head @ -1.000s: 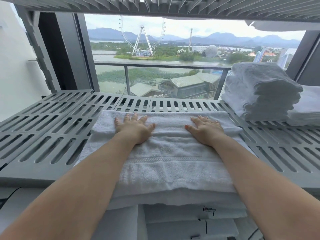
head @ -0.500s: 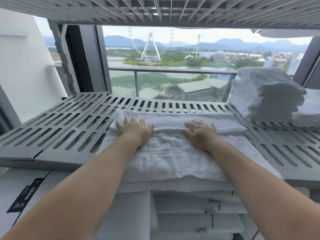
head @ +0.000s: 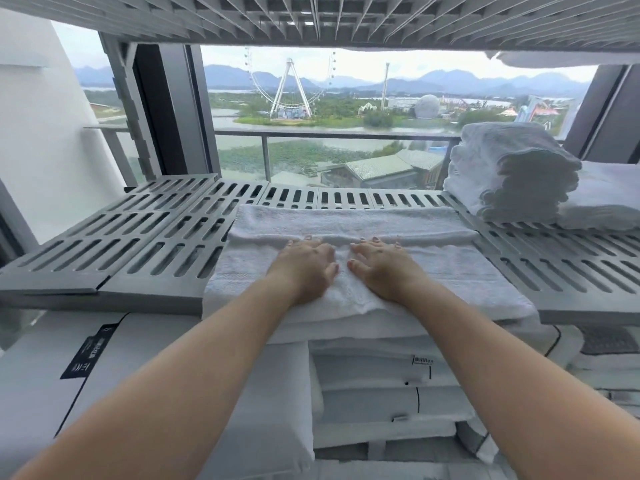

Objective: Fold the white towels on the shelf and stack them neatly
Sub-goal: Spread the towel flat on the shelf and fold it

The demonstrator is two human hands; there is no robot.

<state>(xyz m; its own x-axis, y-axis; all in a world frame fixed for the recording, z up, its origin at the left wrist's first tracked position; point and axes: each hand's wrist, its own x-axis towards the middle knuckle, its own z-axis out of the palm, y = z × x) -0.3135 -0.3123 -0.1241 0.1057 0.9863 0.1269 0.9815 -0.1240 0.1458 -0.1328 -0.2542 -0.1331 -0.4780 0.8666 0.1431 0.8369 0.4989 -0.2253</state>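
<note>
Hands (head: pixel 304 268) (head: pixel 382 268) flat on white towel (head: pixel 450 271)

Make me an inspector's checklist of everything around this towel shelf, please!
Surface: grey slatted shelf, with the towel overhanging its front edge.
Job's things: white towel spread out, with a fold ridge by the fingertips; stack of folded towels at the right.
Clutter: packaged white linens under the shelf.
Grippers: left hand and right hand press flat on the towel, side by side but not touching.
Cables: nothing seen.
Surroundings: window railing, Ferris wheel outside, upper shelf overhead.
</note>
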